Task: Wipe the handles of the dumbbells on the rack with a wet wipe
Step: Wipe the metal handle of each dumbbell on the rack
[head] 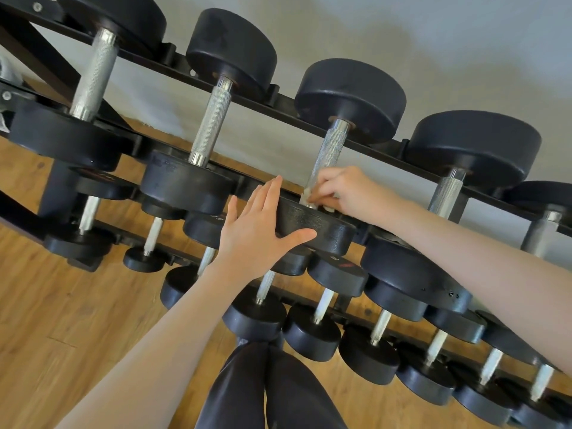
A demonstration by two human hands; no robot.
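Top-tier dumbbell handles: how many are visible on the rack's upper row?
5. Far-left handle, second handle, third handle with the right hand pinching a wet wipe at its base, fourth handle, fifth handle at the right. More may sit off-frame.

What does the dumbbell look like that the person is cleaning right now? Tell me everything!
The dumbbell lies across the top rail of the rack, third from the left. It has two thick, round black heads, rubbery-looking, joined by a silver metal handle with a rough crisscross grip. The right hand pinches a white wipe round the handle's near end. The left hand presses flat against the near head.
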